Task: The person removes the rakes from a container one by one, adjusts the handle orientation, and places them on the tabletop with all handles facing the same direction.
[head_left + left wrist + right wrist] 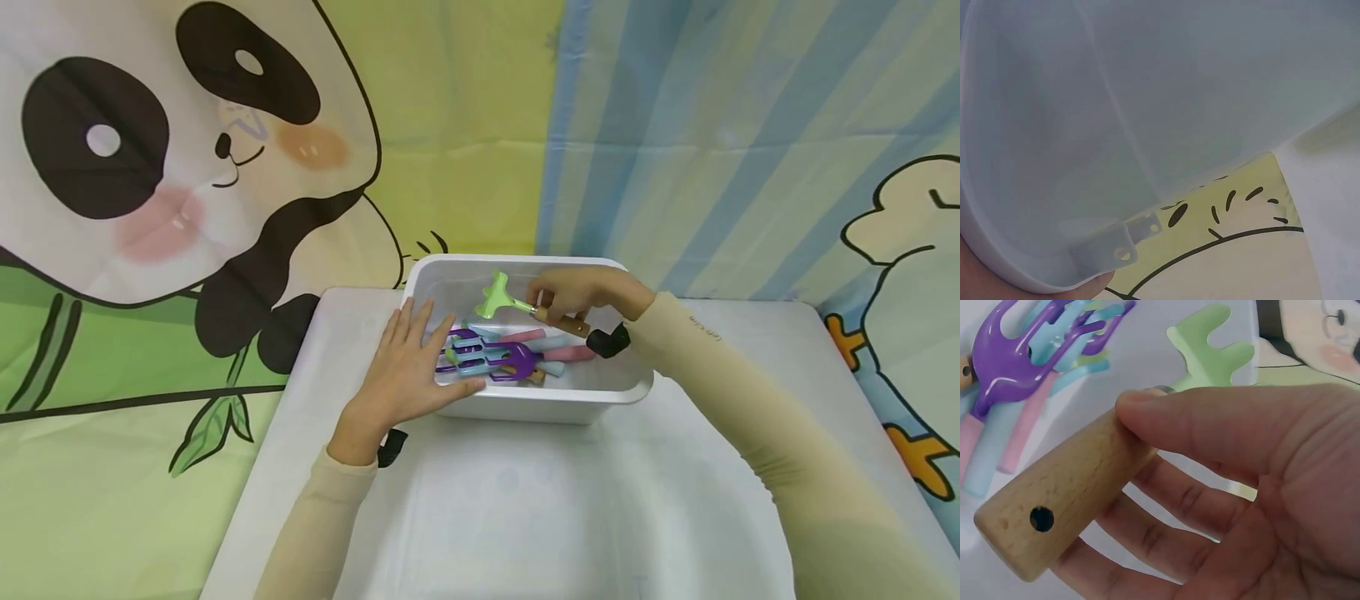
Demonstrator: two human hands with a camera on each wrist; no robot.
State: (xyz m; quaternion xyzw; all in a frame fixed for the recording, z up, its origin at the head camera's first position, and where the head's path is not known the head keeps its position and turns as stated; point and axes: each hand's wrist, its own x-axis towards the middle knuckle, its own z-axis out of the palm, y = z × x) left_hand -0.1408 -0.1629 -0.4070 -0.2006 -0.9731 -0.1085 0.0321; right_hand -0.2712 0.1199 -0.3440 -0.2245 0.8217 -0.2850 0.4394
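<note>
My right hand [585, 292] holds a small garden rake above the inside of a white plastic bin [517, 408]. The garden rake [1066, 487] has a light green pronged head and a wooden handle with a hole near its end. Thumb and fingers pinch that handle close to the metal collar. My left hand [405, 367] lies at the bin's left end, fingers spread and straight, touching the rim. In the left wrist view the bin's wall [1166, 94] fills most of the picture, and only a little of that hand shows beneath the rim.
Inside the bin lie several more garden tools, among them a purple fork [522, 360] and pieces with pink handles [570, 353]. The bin stands on a white-covered table [525, 508]. Behind hangs a cartoon panda cloth [457, 167] beside a blue striped one [697, 167].
</note>
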